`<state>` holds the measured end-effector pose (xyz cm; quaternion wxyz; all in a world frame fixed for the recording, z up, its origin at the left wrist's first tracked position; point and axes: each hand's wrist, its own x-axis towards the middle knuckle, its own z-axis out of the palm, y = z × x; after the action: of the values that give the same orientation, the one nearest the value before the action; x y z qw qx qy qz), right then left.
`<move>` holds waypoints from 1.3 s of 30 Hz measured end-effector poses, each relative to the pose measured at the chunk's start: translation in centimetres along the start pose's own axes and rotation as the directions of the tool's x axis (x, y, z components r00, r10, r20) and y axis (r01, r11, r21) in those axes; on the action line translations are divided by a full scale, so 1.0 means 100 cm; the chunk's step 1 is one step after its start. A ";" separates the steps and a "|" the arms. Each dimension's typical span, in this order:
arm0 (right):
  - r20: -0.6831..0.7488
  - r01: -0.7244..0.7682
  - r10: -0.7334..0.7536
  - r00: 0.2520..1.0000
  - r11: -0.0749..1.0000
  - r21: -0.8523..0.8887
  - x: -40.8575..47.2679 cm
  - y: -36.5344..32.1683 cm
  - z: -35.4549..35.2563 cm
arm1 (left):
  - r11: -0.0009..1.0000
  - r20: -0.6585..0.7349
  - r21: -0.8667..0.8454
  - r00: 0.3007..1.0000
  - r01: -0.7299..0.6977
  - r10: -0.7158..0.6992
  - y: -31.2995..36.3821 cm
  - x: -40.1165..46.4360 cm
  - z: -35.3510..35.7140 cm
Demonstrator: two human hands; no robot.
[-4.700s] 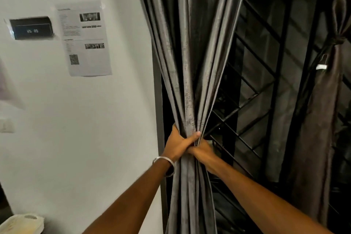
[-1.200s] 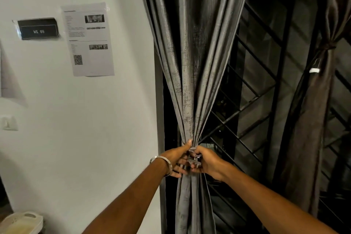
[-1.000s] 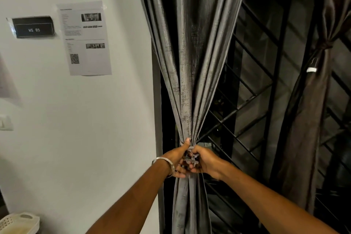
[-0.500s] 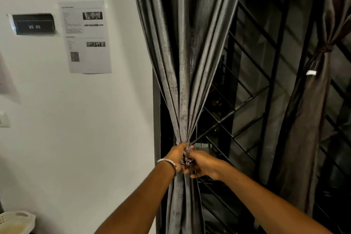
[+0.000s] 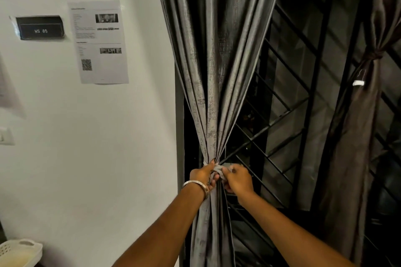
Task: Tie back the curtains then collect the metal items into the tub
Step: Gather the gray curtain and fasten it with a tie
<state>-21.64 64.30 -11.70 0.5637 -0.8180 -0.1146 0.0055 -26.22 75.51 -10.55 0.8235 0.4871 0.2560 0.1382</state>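
One curtain (image 5: 355,128), well right of your grip, is hanging tied | your left hand (image 5: 202,175) and right hand (image 5: 237,179) are pinching the tie-back (image 5: 219,168), knotting the grey curtain (image 5: 213,84) | tub (image 5: 19,250), far lower-left, is waiting.

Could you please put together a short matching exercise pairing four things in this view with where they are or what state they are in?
Things:
1. grey curtain
2. brown curtain
3. white tub
4. printed sheet

Places or states:
A. on the wall beside the black sign
B. bunched between both hands
C. bottom left corner
D. already tied, at the right

Pairs: 1-B, 2-D, 3-C, 4-A
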 end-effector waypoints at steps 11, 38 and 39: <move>0.370 -0.439 0.307 0.877 0.823 0.359 -0.012 -0.013 0.022 | 0.999 0.005 0.025 0.999 -0.034 0.034 0.007 -0.007 -0.008; 0.178 -0.353 0.308 0.935 0.741 0.571 -0.003 -0.011 0.040 | 0.991 0.005 -0.113 0.998 -0.067 0.068 -0.014 -0.010 -0.017; 0.182 -0.351 0.304 0.935 0.722 0.596 -0.003 -0.011 0.039 | 0.990 0.009 -0.129 0.998 -0.058 0.060 -0.015 -0.010 -0.018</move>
<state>-22.68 68.22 -12.18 0.7861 -0.5934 0.0200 0.1716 -28.05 75.60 -12.24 0.8504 0.4412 0.2267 0.1755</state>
